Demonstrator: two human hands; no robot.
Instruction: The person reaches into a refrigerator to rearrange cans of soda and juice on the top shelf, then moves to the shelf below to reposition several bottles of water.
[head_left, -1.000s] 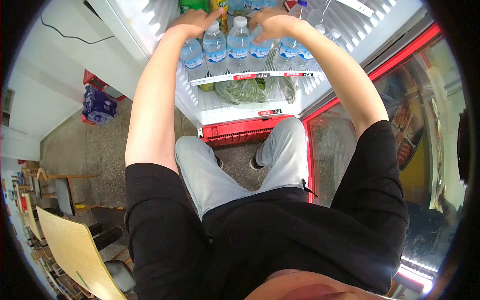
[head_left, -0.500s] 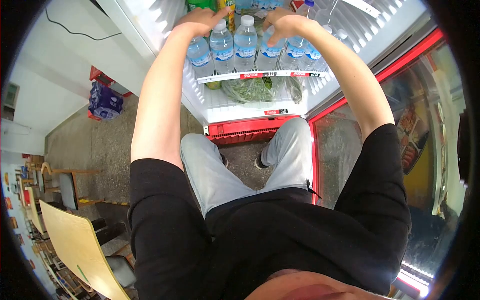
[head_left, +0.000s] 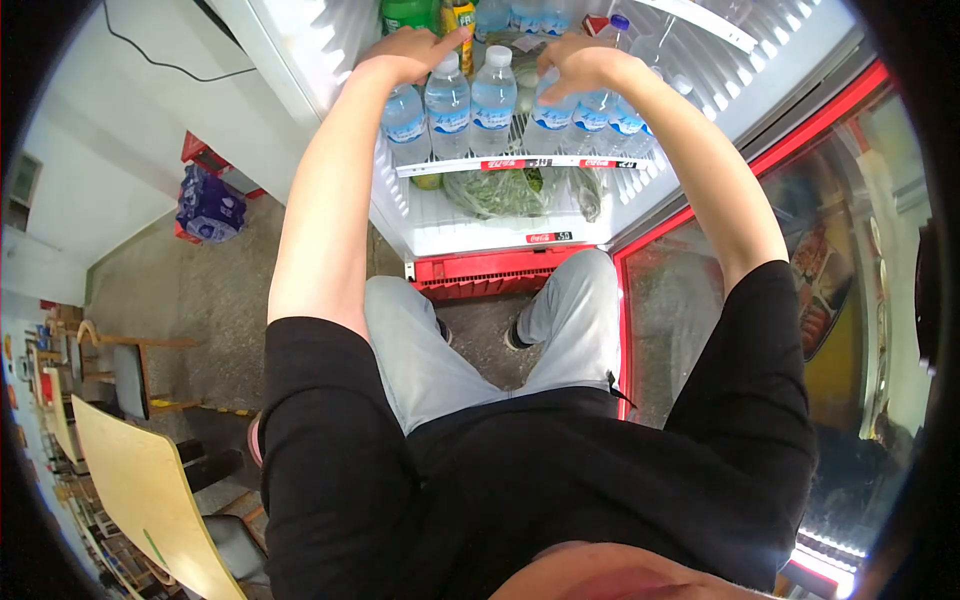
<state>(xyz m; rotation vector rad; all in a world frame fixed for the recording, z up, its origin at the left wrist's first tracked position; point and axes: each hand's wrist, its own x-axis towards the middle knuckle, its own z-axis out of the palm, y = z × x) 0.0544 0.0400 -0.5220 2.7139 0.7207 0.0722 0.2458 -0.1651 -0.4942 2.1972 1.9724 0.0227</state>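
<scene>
A row of clear water bottles with blue labels stands upright on a fridge shelf [head_left: 450, 166]. My left hand [head_left: 412, 52] is over the leftmost water bottle [head_left: 404, 125], hiding its cap. Its fingers are apart, one stretched right toward a yellow bottle [head_left: 463, 30] behind the row. My right hand [head_left: 585, 65] curls round the top of another water bottle [head_left: 550, 112], whose cap is hidden. Between my hands, two more bottles show white caps, the nearer to my right hand being the middle water bottle [head_left: 494, 95].
Below the shelf lies a plastic bag of leafy greens [head_left: 497, 190]. A green bottle [head_left: 408, 14] and a purple-capped bottle [head_left: 618, 28] stand behind. The open glass door [head_left: 690, 290] is at right. A wooden chair [head_left: 140, 480] and a purple-wrapped pack [head_left: 211, 203] are at left.
The bottle under my right hand has shifted slightly right, widening the gap beside the middle bottle. My left hand stays over the leftmost bottle. The whole view has shifted a little.
</scene>
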